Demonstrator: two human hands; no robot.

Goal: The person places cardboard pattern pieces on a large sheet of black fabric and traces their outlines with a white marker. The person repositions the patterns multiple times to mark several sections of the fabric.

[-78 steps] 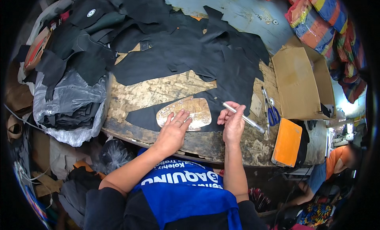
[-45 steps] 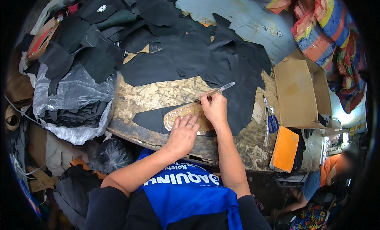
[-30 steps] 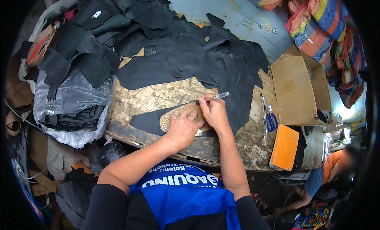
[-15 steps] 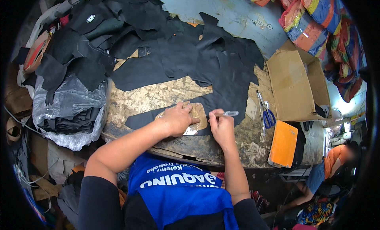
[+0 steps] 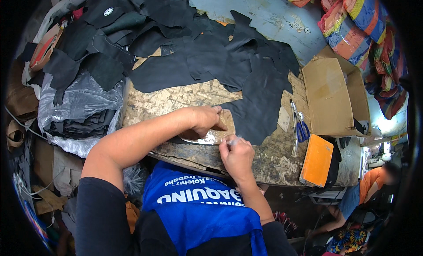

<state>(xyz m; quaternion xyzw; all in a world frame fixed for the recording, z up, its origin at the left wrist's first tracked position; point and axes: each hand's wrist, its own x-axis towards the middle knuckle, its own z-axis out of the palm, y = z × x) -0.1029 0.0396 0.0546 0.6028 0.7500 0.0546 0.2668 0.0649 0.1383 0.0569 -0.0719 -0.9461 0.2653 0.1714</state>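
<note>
A wooden table (image 5: 172, 96), its bare planks scuffed and stained dark, carries overlapping black leather-like sheets (image 5: 216, 58) that cover most of its far half, smooth in places, with jagged cut outlines. Beside its left edge sits a crinkled clear plastic bag (image 5: 79, 97), filled with a loose stack of black pieces (image 5: 88, 124); larger floppy pieces droop over its top. Near the table's right edge an open cardboard box (image 5: 328, 95) stands with creased walls; something dark and white shows at its near corner — too small to make out. Toward the near right corner lies an orange rectangular pad (image 5: 317, 160), with black material partly under it. By the middle of the near edge, a tan flat template (image 5: 228, 119), rounded in outline and glossy where it catches light, rests on a black sheet. Between the sheets and the orange pad are scissors (image 5: 302, 131) with blue loop handles. The left hand (image 5: 206, 119) presses down on the template, thumb and fingers spread apart; the right hand (image 5: 239, 155), just beside the template's near right corner, pinches a slim pen (image 5: 237, 140) — clear at the visible end, its tip hidden.
</note>
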